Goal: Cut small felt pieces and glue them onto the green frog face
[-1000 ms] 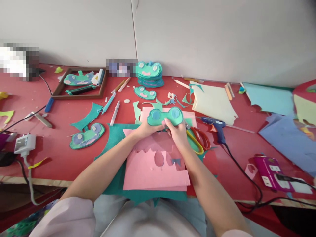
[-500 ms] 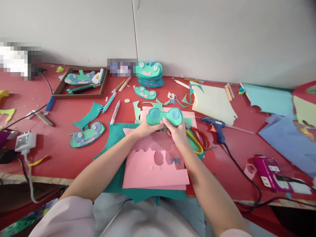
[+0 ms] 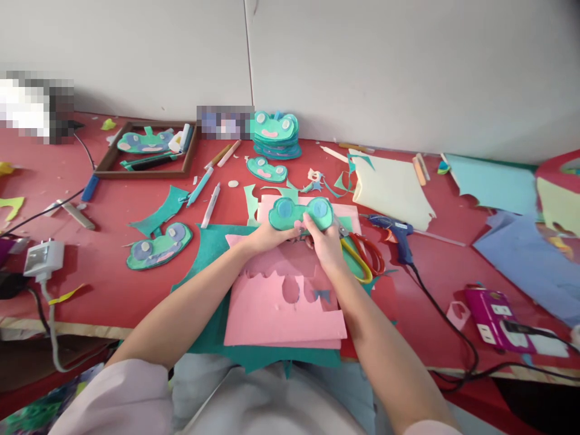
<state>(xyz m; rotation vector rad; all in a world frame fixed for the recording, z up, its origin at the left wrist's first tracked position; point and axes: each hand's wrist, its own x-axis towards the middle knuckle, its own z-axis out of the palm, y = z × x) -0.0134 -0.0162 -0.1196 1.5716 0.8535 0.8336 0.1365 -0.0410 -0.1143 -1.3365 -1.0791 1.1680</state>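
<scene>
Between my two hands is a green felt frog face (image 3: 296, 212) with two blue eye circles. My left hand (image 3: 266, 238) grips its lower left edge. My right hand (image 3: 327, 241) is closed on its lower right side, the thumb lying on the front. A small pink felt piece (image 3: 299, 224) shows at the mouth, beside the right thumb. Below the hands lie pink felt sheets (image 3: 267, 320) with cut-out holes, on top of a dark green felt sheet (image 3: 208, 248). Red- and yellow-handled scissors (image 3: 369, 257) rest close to my right hand.
A blue glue gun (image 3: 394, 226) with its cable lies at right, near a purple power strip (image 3: 493, 314). Finished frog faces are stacked (image 3: 275, 130) at the back. At left are another frog face (image 3: 158, 248), a brown frame (image 3: 145, 175) and a white plug adapter (image 3: 44, 258).
My right thumb has shifted slightly upward on the frog face, and more of the pink piece at the mouth shows. Both hands keep hold of the face.
</scene>
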